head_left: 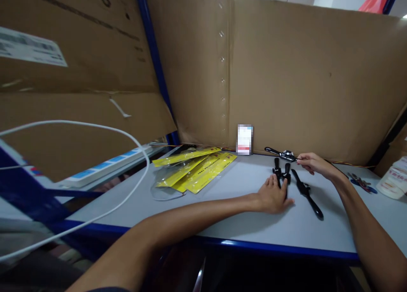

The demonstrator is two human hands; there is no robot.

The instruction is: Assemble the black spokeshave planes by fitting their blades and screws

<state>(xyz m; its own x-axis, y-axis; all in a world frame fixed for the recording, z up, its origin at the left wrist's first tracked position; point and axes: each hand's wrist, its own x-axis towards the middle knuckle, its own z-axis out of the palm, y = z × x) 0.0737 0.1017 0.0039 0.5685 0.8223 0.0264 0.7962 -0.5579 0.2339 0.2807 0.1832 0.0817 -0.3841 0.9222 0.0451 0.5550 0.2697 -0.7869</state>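
My right hand point(310, 162) pinches one end of a black spokeshave point(288, 155) with a silvery middle, held above the far part of the grey table point(251, 228). My left hand point(274, 195) rests palm down with its fingers stretched out, over the near ends of two black spokeshaves point(277, 169) lying side by side. Their lower handles are partly hidden under it. Between my forearms another black spokeshave point(307, 193) lies slantwise on the tabletop, apart from both hands.
Yellow-carded clear packages point(203, 173) lie heaped on the left. A phone point(244, 140) leans against the cardboard wall point(295, 71). At right are keys point(361, 181) and a white tub point(392, 179). A white cable point(144, 173) loops before a power strip point(108, 167).
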